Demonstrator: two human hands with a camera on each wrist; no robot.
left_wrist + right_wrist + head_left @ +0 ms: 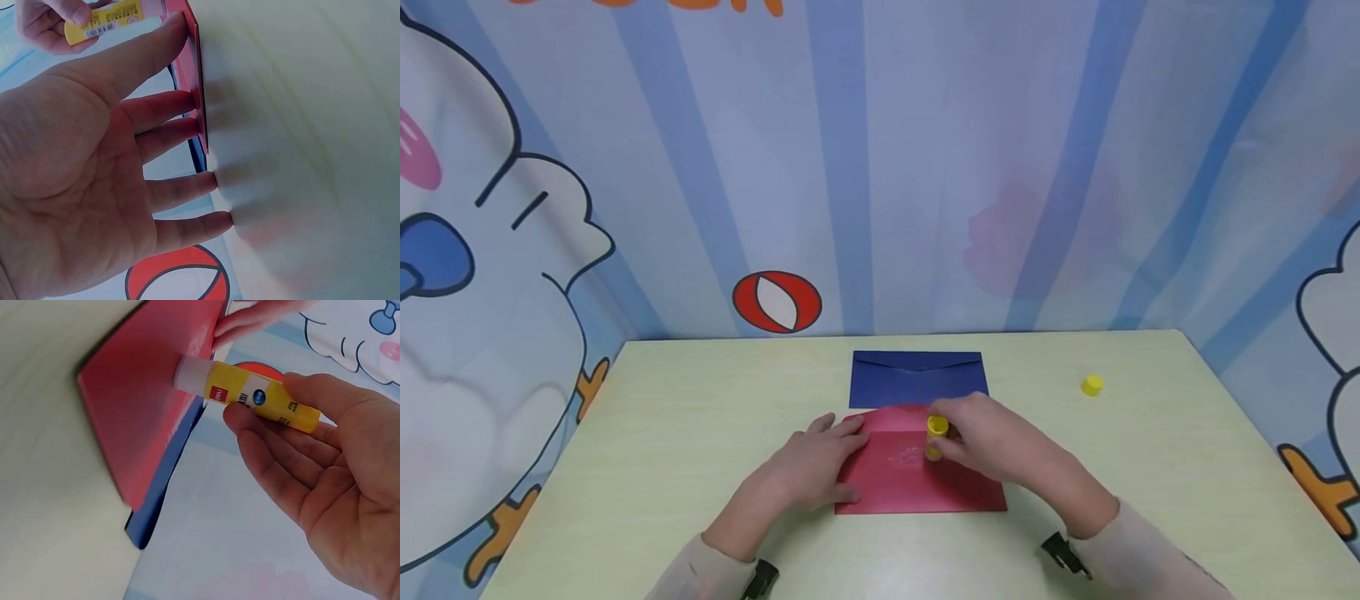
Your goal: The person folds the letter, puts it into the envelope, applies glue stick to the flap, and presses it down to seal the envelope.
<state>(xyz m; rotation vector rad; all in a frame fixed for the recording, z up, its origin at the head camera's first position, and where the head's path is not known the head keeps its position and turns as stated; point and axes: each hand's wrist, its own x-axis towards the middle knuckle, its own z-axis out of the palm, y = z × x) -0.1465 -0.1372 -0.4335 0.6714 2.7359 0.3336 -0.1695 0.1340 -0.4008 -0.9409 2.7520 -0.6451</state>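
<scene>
A red envelope (895, 487) lies flat at the middle of the table. Whitish smears show on its surface near the centre. My right hand (988, 437) grips a yellow glue stick (269, 397) between thumb and fingers, its pale tip right at the red paper in the right wrist view. Along the envelope's left side rests my left hand (812, 467), fingers spread; in the left wrist view the thumb and two fingertips touch the red paper, while the other fingertips stand on the table.
Behind the red envelope lies a dark blue envelope (917, 379), partly covered by it. A small yellow cap (1092, 385) sits toward the back right of the pale table (700, 417). A striped blue cloth wall (910, 167) with cartoon prints rises behind the table's back edge.
</scene>
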